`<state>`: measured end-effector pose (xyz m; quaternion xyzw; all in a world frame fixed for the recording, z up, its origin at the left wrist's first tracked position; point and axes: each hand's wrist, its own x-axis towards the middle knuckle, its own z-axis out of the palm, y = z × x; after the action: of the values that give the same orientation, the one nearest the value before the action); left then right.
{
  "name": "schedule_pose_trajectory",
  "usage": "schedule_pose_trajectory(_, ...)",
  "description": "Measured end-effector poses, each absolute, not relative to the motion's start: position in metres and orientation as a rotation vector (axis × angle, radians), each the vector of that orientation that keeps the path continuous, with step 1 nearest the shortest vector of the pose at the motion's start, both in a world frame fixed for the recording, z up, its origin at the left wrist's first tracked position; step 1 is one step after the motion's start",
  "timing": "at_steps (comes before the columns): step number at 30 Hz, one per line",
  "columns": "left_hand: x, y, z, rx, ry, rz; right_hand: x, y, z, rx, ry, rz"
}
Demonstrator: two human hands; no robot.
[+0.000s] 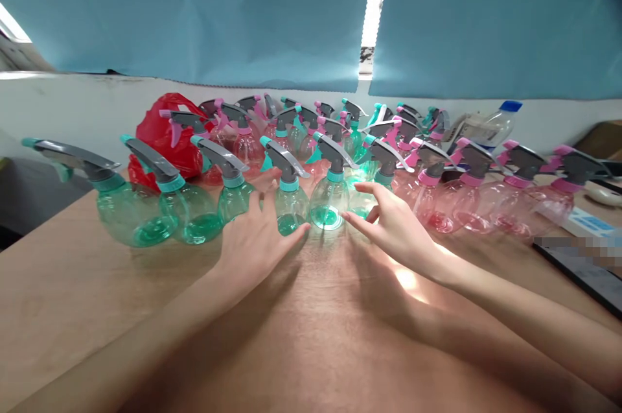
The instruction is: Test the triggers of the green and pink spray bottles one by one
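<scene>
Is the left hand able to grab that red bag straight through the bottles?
Probably not straight through: green spray bottles stand between the left hand and the red plastic bag. Going up and over their tops looks freer, though how far it must stretch is hard to tell.

left hand (255,235): bare, slim | right hand (396,222): bare, slim | forearms (515,309): bare, slender

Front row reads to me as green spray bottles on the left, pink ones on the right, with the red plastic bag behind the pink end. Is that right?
Not quite: the head view shows the red plastic bag behind the green spray bottles on the left, not behind the pink ones on the right.
</scene>
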<state>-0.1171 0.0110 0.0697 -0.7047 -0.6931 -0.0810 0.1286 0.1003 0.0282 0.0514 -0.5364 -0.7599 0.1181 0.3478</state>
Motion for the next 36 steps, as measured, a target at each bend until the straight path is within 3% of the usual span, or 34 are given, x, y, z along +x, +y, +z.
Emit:
schedule_pose_trajectory(11,-0.12,0.019,0.076,-2.063,-1.972,-0.26,0.076,0.058,0.06,-1.336,-1.948,0.476)
schedule_pose_trajectory(36,-0.117,0.007,0.08,-2.029,-1.88,-0.327,0.086,0.057,0.056,-1.279,-1.996,0.486)
